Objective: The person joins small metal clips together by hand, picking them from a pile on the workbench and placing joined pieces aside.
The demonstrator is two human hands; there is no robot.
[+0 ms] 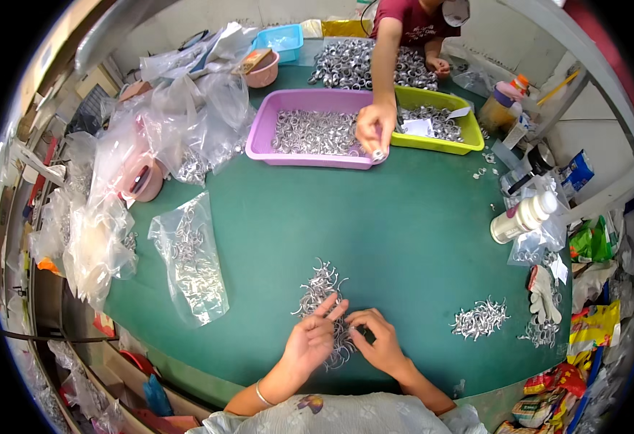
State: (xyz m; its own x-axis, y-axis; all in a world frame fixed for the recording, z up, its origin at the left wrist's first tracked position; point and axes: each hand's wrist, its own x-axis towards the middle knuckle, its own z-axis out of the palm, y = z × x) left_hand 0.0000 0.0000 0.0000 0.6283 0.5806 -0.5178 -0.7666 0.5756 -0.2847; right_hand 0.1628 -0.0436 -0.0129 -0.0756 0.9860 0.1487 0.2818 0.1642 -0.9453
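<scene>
In front of me on the green table lies a loose pile of small, curved silver metal pieces. My left hand is over the pile's left side, two fingers stretched out and the others bent; nothing in it can be made out. To its right, my right hand pinches a small silver piece between thumb and forefinger, mostly hidden by the fingers. More of the curved pieces run down between my hands. A second small heap of metal pieces sits farther right.
Across the table, a co-worker's hand holds a small metal part over the purple tub, beside a green tub. A clear bag of pieces lies left. On the right are a white bottle and a glove.
</scene>
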